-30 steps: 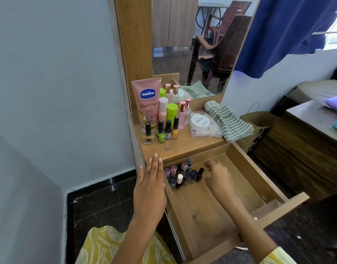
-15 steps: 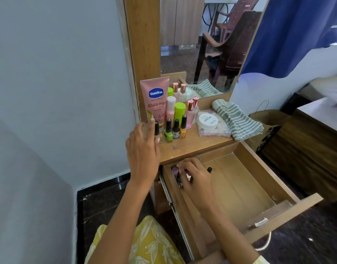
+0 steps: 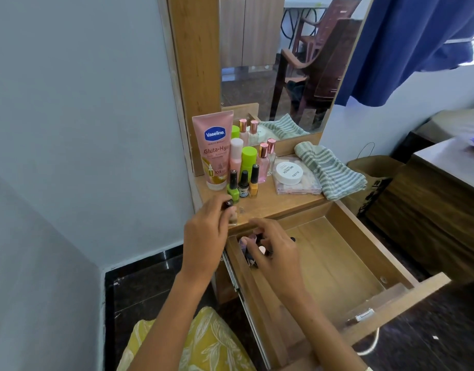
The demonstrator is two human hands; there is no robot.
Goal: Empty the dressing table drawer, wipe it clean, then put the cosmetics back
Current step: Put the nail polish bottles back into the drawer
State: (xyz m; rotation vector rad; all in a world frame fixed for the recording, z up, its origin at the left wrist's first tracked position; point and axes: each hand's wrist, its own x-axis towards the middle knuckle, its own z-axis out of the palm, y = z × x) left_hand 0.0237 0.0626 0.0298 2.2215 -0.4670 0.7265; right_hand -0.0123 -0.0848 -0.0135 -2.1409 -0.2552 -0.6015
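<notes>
The wooden drawer (image 3: pixel 335 261) is pulled out below the dressing table top (image 3: pixel 273 202). Several small nail polish bottles (image 3: pixel 245 246) stand in its back left corner. My right hand (image 3: pixel 280 259) rests over them with curled fingers; whether it grips one is hidden. My left hand (image 3: pixel 203 234) is at the table's front left edge, closed on a beige nail polish bottle with a black cap (image 3: pixel 228 206). A green (image 3: pixel 232 190), a dark (image 3: pixel 243 186) and a yellow (image 3: pixel 254 184) polish bottle stand on the top, in front of a pink Vaseline tube (image 3: pixel 214 151).
On the top lie a white jar (image 3: pixel 288 172) on a clear case (image 3: pixel 308 187) and a folded striped cloth (image 3: pixel 331 170). Pink and green bottles (image 3: pixel 248 158) stand before the mirror (image 3: pixel 278 62). A paper bag (image 3: pixel 375 170) and a low wooden cabinet (image 3: pixel 428 210) stand at the right.
My left hand rose to the table top, closed on the beige polish bottle and drew it to the front edge. My right hand moved back onto the bottles in the drawer corner.
</notes>
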